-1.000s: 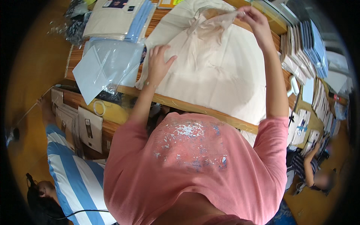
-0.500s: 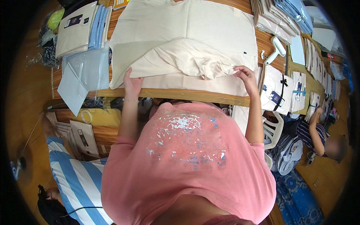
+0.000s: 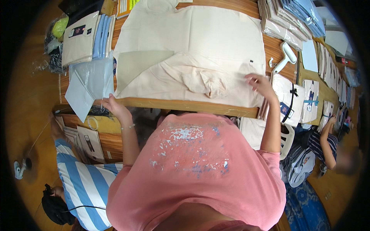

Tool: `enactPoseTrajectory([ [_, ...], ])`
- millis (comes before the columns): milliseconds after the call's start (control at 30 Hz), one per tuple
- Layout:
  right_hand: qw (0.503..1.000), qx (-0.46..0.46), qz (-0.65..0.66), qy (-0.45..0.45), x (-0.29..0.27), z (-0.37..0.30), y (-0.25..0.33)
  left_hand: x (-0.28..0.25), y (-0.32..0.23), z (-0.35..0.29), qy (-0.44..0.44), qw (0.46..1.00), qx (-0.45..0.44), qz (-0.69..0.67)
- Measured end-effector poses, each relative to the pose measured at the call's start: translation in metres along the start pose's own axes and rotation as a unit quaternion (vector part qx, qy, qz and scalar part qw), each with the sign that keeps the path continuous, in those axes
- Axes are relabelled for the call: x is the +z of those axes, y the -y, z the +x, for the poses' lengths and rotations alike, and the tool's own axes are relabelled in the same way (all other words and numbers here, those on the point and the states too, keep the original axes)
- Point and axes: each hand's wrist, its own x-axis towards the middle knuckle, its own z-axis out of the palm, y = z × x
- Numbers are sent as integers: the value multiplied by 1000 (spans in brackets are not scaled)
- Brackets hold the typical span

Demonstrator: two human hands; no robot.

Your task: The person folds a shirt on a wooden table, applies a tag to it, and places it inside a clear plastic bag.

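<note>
A cream garment (image 3: 216, 34) lies spread on the wooden table. Its near part is folded over, with a bunched, wrinkled patch (image 3: 204, 82) toward the middle. A greyish-beige layer (image 3: 140, 63) shows at its left side. My left hand (image 3: 117, 111) is at the table's front edge, just off the garment's near left corner, fingers stretched and holding nothing. Over the garment's right side hovers my right hand (image 3: 263, 86), fingers loosely apart and empty. A small dark tag (image 3: 251, 61) sits on the cloth just beyond it.
A white lint roller (image 3: 287, 56) lies right of the garment. Stacks of bagged folded garments stand at far left (image 3: 79, 38) and far right (image 3: 279, 27). Clear plastic sleeves (image 3: 102, 79) and a white card (image 3: 80, 94) overhang the left edge. Two other people sit nearby.
Both hands have let go of the cloth. My left hand moved left off the garment; my right hand lifted and shifted right. The folded-over part now lies flatter and reaches the table's front edge.
</note>
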Motion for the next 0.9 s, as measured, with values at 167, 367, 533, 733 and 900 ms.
enactPoseTrajectory([
  [167,934,-167,-202,-242,-64,157,-12,144,4,75,127,904,328,242],
  [367,812,-98,-486,-307,-69,261,-12,282,80,179,114,804,311,493],
  [533,873,7,-454,-177,-85,191,42,259,49,197,253,758,187,571],
  [733,944,-65,-236,-221,-115,88,13,190,28,216,332,899,127,256],
  [900,963,-99,-80,-239,-99,-9,-29,90,-23,112,375,913,62,147],
])
